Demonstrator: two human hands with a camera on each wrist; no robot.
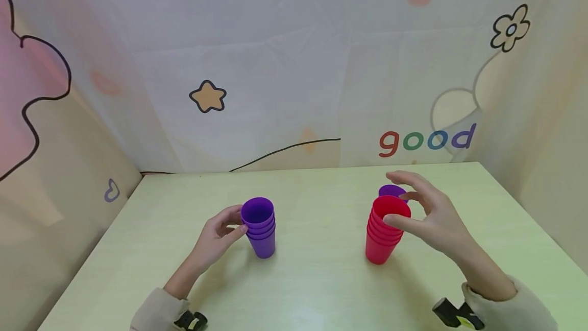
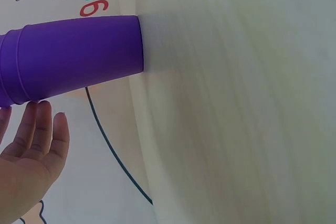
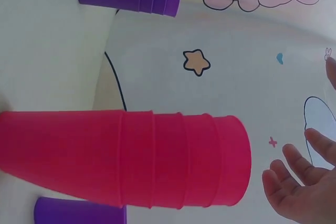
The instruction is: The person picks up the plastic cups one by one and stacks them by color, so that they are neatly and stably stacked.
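Observation:
A stack of purple cups [image 1: 263, 245] stands upright left of the table's middle. My left hand [image 1: 215, 239] is at its left side, thumb and fingertips by the upper rims. In the left wrist view the fingers [image 2: 42, 129] are loosely bent, with tips right at the cup wall. To the right stands a taller stack of red cups [image 1: 380, 246], leaning slightly in the head view. Over its mouth hovers my right hand [image 1: 438, 218], thumb and fingers spread apart; the right wrist view shows its fingers [image 3: 294, 169] apart from the top rim. Partly hidden behind the red stack is another purple cup [image 1: 390, 190].
The pale table [image 1: 317, 290] ends at a printed cloth backdrop [image 1: 294, 75], with more cloth along both sides. Dark wrist devices [image 1: 457, 314] sit at both sleeves.

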